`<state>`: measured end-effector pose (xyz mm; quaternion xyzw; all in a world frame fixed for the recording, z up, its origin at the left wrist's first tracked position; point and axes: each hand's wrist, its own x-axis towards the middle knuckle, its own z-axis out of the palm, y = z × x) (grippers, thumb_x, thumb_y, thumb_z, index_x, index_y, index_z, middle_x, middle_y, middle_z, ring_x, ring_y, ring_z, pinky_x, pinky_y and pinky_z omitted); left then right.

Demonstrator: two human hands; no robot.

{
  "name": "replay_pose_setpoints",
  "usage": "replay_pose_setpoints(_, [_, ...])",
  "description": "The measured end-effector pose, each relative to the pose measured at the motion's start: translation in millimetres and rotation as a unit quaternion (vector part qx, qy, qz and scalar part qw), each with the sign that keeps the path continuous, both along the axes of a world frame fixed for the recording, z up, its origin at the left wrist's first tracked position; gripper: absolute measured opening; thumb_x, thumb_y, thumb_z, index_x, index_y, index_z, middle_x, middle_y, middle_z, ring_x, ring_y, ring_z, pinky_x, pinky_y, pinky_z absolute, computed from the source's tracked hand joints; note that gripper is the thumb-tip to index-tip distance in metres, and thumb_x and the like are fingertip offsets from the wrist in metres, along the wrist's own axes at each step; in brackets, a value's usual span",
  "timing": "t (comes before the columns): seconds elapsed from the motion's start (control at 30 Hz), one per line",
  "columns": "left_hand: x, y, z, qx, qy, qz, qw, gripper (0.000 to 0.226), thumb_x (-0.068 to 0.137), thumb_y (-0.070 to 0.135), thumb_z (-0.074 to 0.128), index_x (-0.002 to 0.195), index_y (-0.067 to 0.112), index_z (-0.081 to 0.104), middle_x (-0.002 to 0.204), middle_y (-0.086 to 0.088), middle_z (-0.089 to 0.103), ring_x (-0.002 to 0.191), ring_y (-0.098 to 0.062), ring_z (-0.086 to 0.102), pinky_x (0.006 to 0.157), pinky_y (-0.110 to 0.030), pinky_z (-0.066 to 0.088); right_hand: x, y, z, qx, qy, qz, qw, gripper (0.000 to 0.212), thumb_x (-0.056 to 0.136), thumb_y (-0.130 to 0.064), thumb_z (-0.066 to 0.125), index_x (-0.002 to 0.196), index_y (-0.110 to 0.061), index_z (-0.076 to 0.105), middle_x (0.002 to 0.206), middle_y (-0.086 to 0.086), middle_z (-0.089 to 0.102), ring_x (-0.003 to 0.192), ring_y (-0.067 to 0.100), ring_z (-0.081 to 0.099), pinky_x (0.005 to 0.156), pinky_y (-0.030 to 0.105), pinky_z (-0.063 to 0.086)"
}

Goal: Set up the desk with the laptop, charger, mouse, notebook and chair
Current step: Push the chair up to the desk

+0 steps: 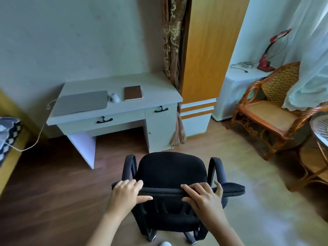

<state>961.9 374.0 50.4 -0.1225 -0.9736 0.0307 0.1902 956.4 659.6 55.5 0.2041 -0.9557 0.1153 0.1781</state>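
A black office chair [170, 171] stands on the floor in front of me, its seat facing the white desk [156, 89]. My left hand [126, 193] and my right hand [204, 197] both grip the top edge of its backrest. On the desk lie a closed grey laptop [81, 103], a white mouse [115, 97] just right of it, and a brown notebook [133, 93] further right. A pale charger cable [40, 134] runs from the laptop's left side down off the desk toward the left.
A tall orange and white cabinet [204, 68] with a curtain stands right of the desk. A wicker armchair [266, 110] and a round glass table [319, 130] fill the right side. A red lamp [266, 55] sits on a white ledge. A bed edge [8, 135] is at left.
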Motion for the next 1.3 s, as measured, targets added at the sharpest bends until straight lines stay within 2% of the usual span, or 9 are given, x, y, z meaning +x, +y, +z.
replay_pose_setpoints(0.13, [31,-24,0,0.000,-0.006,0.045,0.999,0.074,0.083,0.077,0.025,0.061,0.015,0.059,0.045,0.002,0.043,0.039,-0.018,0.048,0.040,-0.026,0.041,7,-25,5,0.006,0.000,0.044,0.999,0.037,0.090,-0.057,0.038,0.111,-0.040,0.063,0.089,-0.018,0.064,0.084,0.012,0.063,0.096,0.056,0.030])
replay_pose_setpoints(0.33, [68,-51,4,-0.010,-0.013,0.108,0.994,0.074,0.083,0.077,0.025,0.060,0.015,0.059,0.045,0.002,0.042,0.037,-0.018,0.047,0.038,-0.026,0.040,12,-59,9,0.016,-0.004,0.099,0.995,0.036,0.089,-0.058,0.038,0.109,-0.041,0.063,0.087,-0.018,0.064,0.079,0.013,0.062,0.091,0.056,0.040])
replay_pose_setpoints(0.5, [87,-74,13,-0.002,-0.018,0.143,0.990,0.081,0.086,0.075,0.015,0.061,0.014,0.063,0.044,0.001,0.045,0.037,-0.019,0.050,0.038,-0.024,0.041,7,-93,12,0.028,-0.002,0.137,0.990,0.038,0.089,-0.059,0.035,0.109,-0.042,0.062,0.084,-0.017,0.064,0.074,0.014,0.062,0.083,0.052,0.046])
replay_pose_setpoints(0.73, [95,-108,27,0.003,-0.030,0.194,0.981,0.087,0.085,0.075,0.006,0.060,0.015,0.064,0.044,0.001,0.049,0.038,-0.019,0.052,0.038,-0.023,0.043,-8,-142,4,0.020,0.009,0.174,0.984,0.034,0.089,-0.059,0.038,0.111,-0.042,0.058,0.083,-0.015,0.063,0.072,0.017,0.060,0.082,0.050,0.043])
replay_pose_setpoints(1.0, [79,-160,32,-0.008,-0.033,0.221,0.975,0.087,0.083,0.076,0.007,0.061,0.015,0.065,0.045,0.001,0.051,0.038,-0.019,0.052,0.039,-0.021,0.043,-35,-204,-2,0.015,0.029,0.195,0.980,0.034,0.089,-0.054,0.039,0.110,-0.039,0.060,0.081,-0.011,0.062,0.073,0.019,0.060,0.080,0.047,0.042])
replay_pose_setpoints(1.1, [66,-187,35,-0.013,-0.053,0.227,0.972,0.078,0.076,0.077,0.021,0.063,0.015,0.066,0.048,0.001,0.054,0.041,-0.019,0.054,0.040,-0.025,0.047,-48,-232,-4,0.008,0.034,0.196,0.980,0.035,0.089,-0.053,0.040,0.109,-0.036,0.062,0.082,-0.009,0.063,0.074,0.020,0.061,0.079,0.046,0.041])
replay_pose_setpoints(1.23, [44,-228,38,-0.001,-0.083,0.221,0.972,0.065,0.074,0.072,0.043,0.074,0.012,0.069,0.060,-0.002,0.063,0.054,-0.023,0.062,0.051,-0.030,0.052,-67,-272,-8,0.003,0.048,0.192,0.980,0.035,0.090,-0.051,0.040,0.107,-0.032,0.064,0.082,-0.007,0.064,0.074,0.022,0.061,0.080,0.046,0.040])
replay_pose_setpoints(1.3, [32,-247,38,-0.018,-0.093,0.220,0.971,0.057,0.070,0.070,0.059,0.071,0.013,0.069,0.058,0.000,0.062,0.051,-0.021,0.061,0.048,-0.029,0.051,-77,-290,-9,0.002,0.055,0.184,0.981,0.035,0.089,-0.051,0.041,0.105,-0.030,0.064,0.082,-0.006,0.063,0.074,0.022,0.061,0.080,0.045,0.040])
